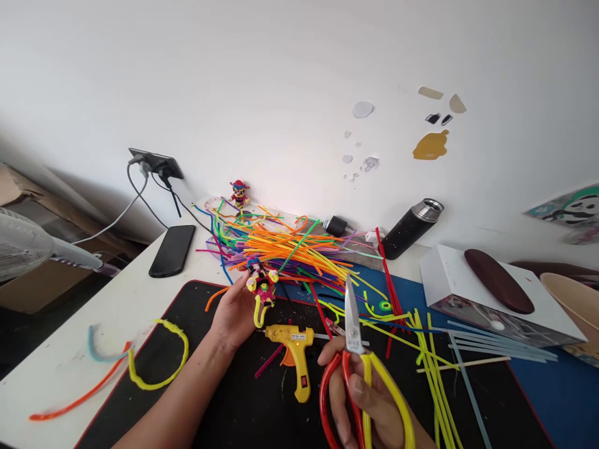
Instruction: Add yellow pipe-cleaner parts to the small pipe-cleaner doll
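Note:
My left hand (234,312) holds up a small pipe-cleaner doll (262,290) in pink, yellow, white and blue, with a yellow loop hanging from its lower end. The fingers behind the doll are partly hidden. My right hand (360,399) is wrapped round the handles of a pair of scissors (352,321), one handle red and one yellow. The blades point upward and look closed together. Between my hands, a yellow hot glue gun (292,346) lies on the black mat (243,405).
A pile of coloured pipe cleaners (290,246) spans the back. Yellow-green stems (433,374) and clear glue sticks (500,343) lie at right. Also around are a phone (172,251), black flask (412,227), white box (461,274), another doll (239,194) and a bent yellow stem (187,346).

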Action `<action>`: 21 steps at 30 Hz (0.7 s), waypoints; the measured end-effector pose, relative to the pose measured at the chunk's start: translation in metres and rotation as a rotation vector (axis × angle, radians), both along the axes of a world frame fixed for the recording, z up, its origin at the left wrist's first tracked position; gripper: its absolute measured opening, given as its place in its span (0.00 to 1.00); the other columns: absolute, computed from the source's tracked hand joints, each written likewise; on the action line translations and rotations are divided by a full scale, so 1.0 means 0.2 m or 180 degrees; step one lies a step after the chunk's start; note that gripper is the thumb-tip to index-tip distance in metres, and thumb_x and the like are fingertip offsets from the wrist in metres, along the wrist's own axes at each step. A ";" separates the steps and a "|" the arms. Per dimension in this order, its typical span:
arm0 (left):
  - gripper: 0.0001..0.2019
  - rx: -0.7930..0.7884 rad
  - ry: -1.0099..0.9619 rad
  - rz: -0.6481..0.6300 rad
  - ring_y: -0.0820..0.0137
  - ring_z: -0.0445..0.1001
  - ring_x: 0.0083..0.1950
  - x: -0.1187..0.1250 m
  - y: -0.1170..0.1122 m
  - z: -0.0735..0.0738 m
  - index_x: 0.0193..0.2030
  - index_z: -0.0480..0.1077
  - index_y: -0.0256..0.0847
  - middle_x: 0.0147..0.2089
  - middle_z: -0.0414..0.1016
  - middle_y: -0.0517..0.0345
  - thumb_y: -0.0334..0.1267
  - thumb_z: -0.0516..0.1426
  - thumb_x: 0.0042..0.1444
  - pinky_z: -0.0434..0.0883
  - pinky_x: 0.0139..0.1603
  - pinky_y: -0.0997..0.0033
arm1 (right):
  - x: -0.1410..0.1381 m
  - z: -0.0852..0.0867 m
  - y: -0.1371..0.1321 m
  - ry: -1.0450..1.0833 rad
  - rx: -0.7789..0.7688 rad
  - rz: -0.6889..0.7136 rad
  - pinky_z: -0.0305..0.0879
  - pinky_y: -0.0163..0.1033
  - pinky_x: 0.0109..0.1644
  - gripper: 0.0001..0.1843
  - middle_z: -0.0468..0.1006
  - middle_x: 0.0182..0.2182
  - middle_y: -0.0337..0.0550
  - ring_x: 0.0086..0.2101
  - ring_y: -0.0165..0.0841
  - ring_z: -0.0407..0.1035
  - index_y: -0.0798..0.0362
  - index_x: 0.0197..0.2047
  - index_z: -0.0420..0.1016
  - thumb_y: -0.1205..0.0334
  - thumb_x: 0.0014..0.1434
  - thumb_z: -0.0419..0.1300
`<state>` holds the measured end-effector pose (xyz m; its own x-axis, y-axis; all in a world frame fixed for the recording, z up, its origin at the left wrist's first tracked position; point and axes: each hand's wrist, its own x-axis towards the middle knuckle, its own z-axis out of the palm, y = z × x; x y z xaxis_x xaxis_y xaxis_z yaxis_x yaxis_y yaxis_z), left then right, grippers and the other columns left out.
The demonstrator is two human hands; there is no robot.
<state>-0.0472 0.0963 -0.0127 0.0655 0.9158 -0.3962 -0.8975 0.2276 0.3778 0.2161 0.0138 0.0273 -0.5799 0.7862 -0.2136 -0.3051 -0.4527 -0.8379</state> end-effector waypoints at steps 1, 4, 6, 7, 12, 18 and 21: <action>0.04 -0.0004 0.0001 0.0021 0.61 0.85 0.37 0.00 0.00 0.00 0.43 0.81 0.38 0.40 0.87 0.50 0.34 0.65 0.62 0.83 0.46 0.61 | -0.01 0.00 0.00 -0.0183 0.0042 0.0070 0.58 0.29 0.19 0.34 0.74 0.18 0.35 0.13 0.25 0.60 0.56 0.53 0.70 0.31 0.66 0.63; 0.03 -0.0039 -0.0025 0.0028 0.63 0.84 0.36 0.00 -0.01 0.02 0.41 0.81 0.39 0.39 0.87 0.52 0.35 0.64 0.63 0.83 0.47 0.61 | -0.02 0.03 -0.01 -0.0646 0.0109 0.0317 0.65 0.35 0.26 0.37 0.78 0.21 0.40 0.19 0.30 0.68 0.59 0.57 0.71 0.31 0.67 0.61; 0.03 -0.0046 -0.0036 0.0020 0.64 0.84 0.34 0.00 -0.01 0.02 0.41 0.81 0.41 0.38 0.87 0.54 0.35 0.64 0.63 0.83 0.46 0.61 | -0.02 0.07 -0.02 -0.0815 0.0184 0.0386 0.67 0.38 0.31 0.37 0.79 0.23 0.43 0.23 0.34 0.72 0.60 0.60 0.71 0.33 0.69 0.61; 0.03 -0.0044 -0.0031 0.0020 0.64 0.84 0.34 0.00 -0.01 0.03 0.41 0.81 0.41 0.38 0.87 0.54 0.36 0.65 0.62 0.83 0.46 0.61 | -0.02 0.09 -0.02 -0.0862 0.0236 0.0431 0.68 0.38 0.32 0.36 0.80 0.24 0.44 0.24 0.34 0.73 0.60 0.61 0.72 0.34 0.69 0.61; 0.03 -0.0142 -0.0035 0.0111 0.64 0.84 0.33 0.00 -0.02 0.04 0.40 0.80 0.41 0.37 0.87 0.56 0.36 0.65 0.61 0.84 0.44 0.62 | -0.06 0.14 0.00 -0.0660 0.0091 0.0889 0.70 0.37 0.36 0.39 0.84 0.30 0.49 0.29 0.35 0.76 0.59 0.61 0.75 0.31 0.66 0.64; 0.02 -0.0137 0.0051 0.0105 0.62 0.86 0.38 -0.02 -0.02 0.05 0.38 0.80 0.43 0.36 0.86 0.57 0.37 0.65 0.61 0.84 0.41 0.64 | -0.12 0.12 0.08 -0.0145 -0.0547 0.1594 0.74 0.44 0.45 0.43 0.86 0.36 0.51 0.35 0.40 0.80 0.58 0.61 0.77 0.30 0.57 0.71; 0.04 -0.0049 0.0068 0.0083 0.62 0.86 0.37 -0.03 -0.02 0.05 0.37 0.79 0.43 0.36 0.86 0.57 0.39 0.67 0.60 0.84 0.40 0.64 | -0.15 0.09 0.09 -0.0201 -0.1021 0.1821 0.75 0.46 0.46 0.37 0.87 0.36 0.53 0.37 0.42 0.81 0.57 0.57 0.80 0.32 0.61 0.68</action>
